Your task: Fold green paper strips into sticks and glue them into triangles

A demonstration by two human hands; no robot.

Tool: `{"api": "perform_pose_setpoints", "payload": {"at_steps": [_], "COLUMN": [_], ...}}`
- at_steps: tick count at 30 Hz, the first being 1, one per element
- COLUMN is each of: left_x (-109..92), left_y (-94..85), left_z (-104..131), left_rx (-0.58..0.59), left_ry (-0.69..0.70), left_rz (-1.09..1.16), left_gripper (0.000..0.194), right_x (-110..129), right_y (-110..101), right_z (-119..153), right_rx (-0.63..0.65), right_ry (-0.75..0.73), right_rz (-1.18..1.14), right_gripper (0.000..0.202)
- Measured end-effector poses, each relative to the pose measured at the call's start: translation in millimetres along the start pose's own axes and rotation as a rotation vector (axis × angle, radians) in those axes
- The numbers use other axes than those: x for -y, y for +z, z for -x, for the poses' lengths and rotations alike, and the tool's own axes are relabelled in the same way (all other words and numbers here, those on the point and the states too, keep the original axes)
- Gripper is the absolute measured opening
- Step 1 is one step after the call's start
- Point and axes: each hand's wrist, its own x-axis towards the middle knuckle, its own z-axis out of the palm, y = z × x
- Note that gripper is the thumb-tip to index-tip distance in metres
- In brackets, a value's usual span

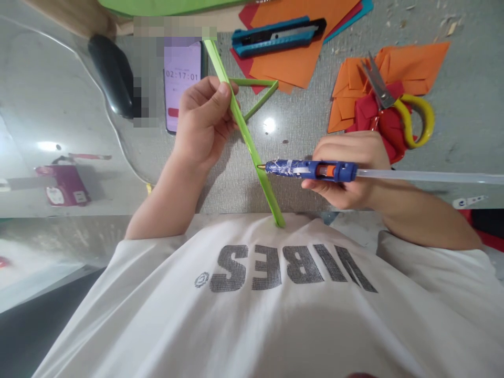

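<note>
My left hand (210, 107) is closed on a green folded strip (252, 147), its thumb pressed on top. The strip runs slantwise from near the phone down to my shirt. Two thinner green pieces (262, 100) meet in a pointed corner to its right; how they join the strip is hidden by my fingers. A blue glue gun (293, 169) is gripped in my right hand (350, 168), with a long translucent glue stick (429, 176) jutting from its rear. The brass nozzle (261, 166) is at the strip's lower half, apparently touching it.
A phone (183, 79) showing a timer lies beyond my left hand, beside a black mouse (112, 76). At the back, a blue cutter knife (277, 38) rests on orange paper (291, 68). Yellow-handled scissors (409, 113) lie on folded orange and red pieces (346, 86). A white cable (108, 115) crosses the left.
</note>
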Motion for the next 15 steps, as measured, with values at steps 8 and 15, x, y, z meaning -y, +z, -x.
{"api": "perform_pose_setpoints", "payload": {"at_steps": [8,15], "left_x": [-7.4,-5.5], "left_y": [4.1,2.9], "left_z": [2.6,-5.1], "left_rx": [-0.023,-0.034], "left_ry": [0.005,0.045], "left_rz": [-0.016,0.013], "left_gripper": [0.056,0.063], "right_x": [5.2,7.6], "right_y": [-3.1,-4.4], "right_z": [0.5,0.9], "right_rx": [0.004,0.047], "right_ry": [0.007,0.040], "right_rz": [-0.017,-0.070], "right_gripper": [0.065,0.067]}}
